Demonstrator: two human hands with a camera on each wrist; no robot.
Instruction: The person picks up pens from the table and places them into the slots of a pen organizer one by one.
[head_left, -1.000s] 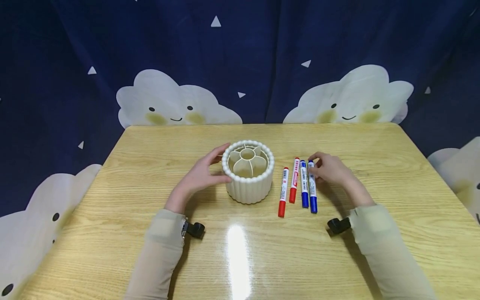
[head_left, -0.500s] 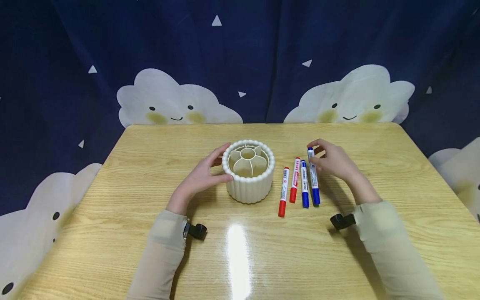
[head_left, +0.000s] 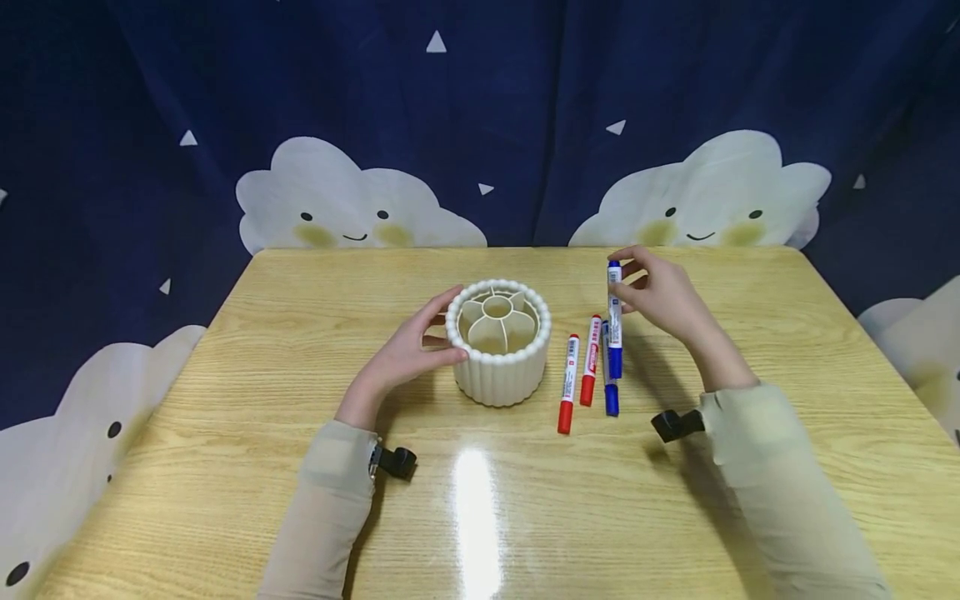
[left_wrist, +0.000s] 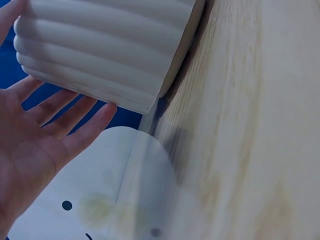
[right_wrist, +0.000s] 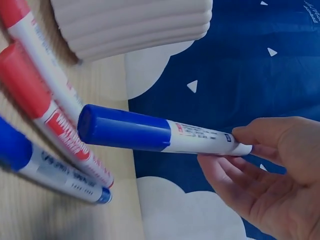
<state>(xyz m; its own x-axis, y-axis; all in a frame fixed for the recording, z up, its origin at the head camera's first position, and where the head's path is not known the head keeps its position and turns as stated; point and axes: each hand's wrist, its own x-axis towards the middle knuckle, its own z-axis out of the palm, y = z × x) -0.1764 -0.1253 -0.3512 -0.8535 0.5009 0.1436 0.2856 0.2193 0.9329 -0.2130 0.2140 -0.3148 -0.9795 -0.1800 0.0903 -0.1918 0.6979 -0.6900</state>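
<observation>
A cream pen holder [head_left: 501,379] with a ribbed wall, beaded rim and petal-shaped compartments stands on the table. My left hand [head_left: 408,346] rests against its left side, thumb near the front rim. In the left wrist view the fingers [left_wrist: 82,132] are spread and nearly straight, their tips at the holder's wall [left_wrist: 105,45]. My right hand [head_left: 663,296] pinches a blue marker [head_left: 615,312] near its upper end, blue cap downward, above the table. In the right wrist view, thumb and fingers meet on the marker's white barrel [right_wrist: 200,139].
Two red markers [head_left: 568,383] [head_left: 591,358] and another blue marker [head_left: 611,400] lie between the holder and my right hand. The held marker partly covers the blue one. Behind the wooden table [head_left: 300,300] hangs a dark blue curtain [head_left: 510,100] with cloud prints.
My right hand has lifted the rightmost blue marker off the table, moving it away from me and slightly left, more upright. The left hand and holder have stayed nearly still.
</observation>
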